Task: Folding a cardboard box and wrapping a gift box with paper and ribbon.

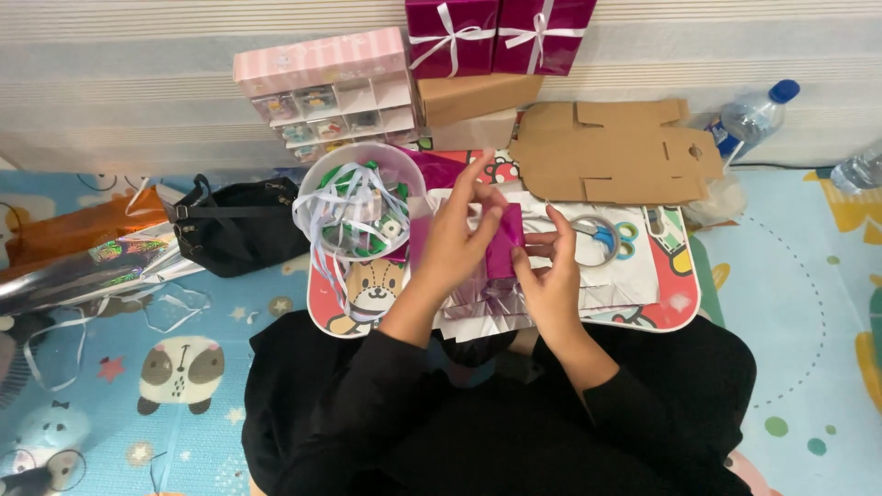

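The person sits on the floor with a small lap surface (684,308) across the knees, and both hands work at its centre on a small box wrapped in magenta foil paper (504,241). The left hand (455,241) covers the box from the 9 o'clock side, its grip closed on the wrapped side with the fingers lying flat along the paper. The right hand (549,276) meets it from 3 o'clock, and its thumb and fingers pinch the edge of the foil against the box. Under the box lies a loose sheet of silver wrapping paper (487,298).

To do this fold well, I think the left hand should keep the box pressed steady while the right hand pulls the foil tight before creasing (foil slips and wrinkles easily).

At 10 o'clock from the hands stands a round clear tub of curled ribbon (354,207). At 3 o'clock, just beside the right hand, lie scissors (606,237). At 1 o'clock a flat cardboard box blank (611,152) rests by the wall, and at 12 o'clock two finished magenta gift boxes (496,35) stand with white bows.
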